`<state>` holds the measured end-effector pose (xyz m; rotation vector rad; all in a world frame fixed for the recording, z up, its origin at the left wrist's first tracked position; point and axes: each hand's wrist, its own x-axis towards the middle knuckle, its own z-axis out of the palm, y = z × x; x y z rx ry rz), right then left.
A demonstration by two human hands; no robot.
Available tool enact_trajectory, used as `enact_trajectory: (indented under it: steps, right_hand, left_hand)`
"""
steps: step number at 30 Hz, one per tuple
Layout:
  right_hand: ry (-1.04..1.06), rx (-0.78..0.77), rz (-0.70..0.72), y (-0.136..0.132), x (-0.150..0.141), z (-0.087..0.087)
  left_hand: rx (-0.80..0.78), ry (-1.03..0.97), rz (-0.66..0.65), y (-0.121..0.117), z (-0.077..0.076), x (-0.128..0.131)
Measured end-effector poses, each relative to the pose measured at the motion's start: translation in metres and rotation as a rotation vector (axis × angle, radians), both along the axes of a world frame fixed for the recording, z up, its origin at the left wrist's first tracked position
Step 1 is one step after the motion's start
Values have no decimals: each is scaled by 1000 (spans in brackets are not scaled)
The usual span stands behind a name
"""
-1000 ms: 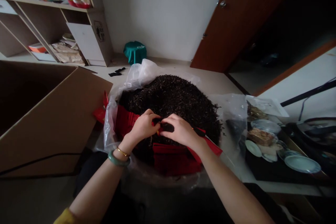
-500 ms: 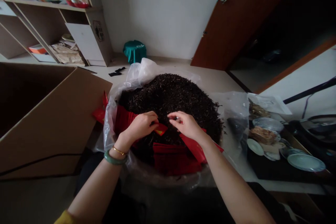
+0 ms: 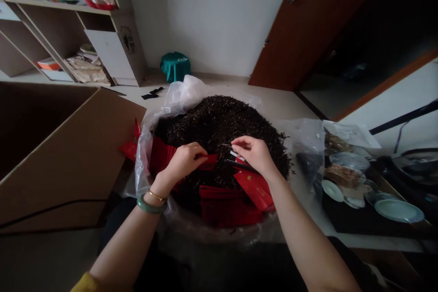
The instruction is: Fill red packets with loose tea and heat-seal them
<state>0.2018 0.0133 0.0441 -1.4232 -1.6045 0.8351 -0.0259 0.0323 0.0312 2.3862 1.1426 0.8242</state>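
A big mound of dark loose tea leaves (image 3: 222, 121) fills a clear plastic bag (image 3: 185, 91) in front of me. Red packets (image 3: 226, 203) lie along its near edge. My left hand (image 3: 185, 159), with a green bangle on the wrist, is closed on the end of a small red packet (image 3: 208, 162) over the leaves. My right hand (image 3: 255, 153) is pinched on another red packet (image 3: 255, 187), which hangs down below it; a thin dark and white strip shows at its fingertips.
An open cardboard box (image 3: 68, 146) stands at the left. Plates and bowls (image 3: 345, 182) crowd a dark tray on the right. Shelving (image 3: 68, 32), a green bag (image 3: 175, 66) and a brown door (image 3: 301, 23) are behind.
My hands, together over the leaves a second ago, have drawn apart. The right hand has moved right and up with a red packet; the left stays on its packet.
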Motion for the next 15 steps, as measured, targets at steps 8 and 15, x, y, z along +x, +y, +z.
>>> enact_trajectory:
  steps: [8, 15]
  right_hand:
    - [-40, 36, 103, -3, -31, -19]
    - [278, -168, 85, -2, -37, -7]
  left_hand:
    - [-106, -335, -16, -4, 5, 4]
    - [-447, -386, 92, -4, 0, 10]
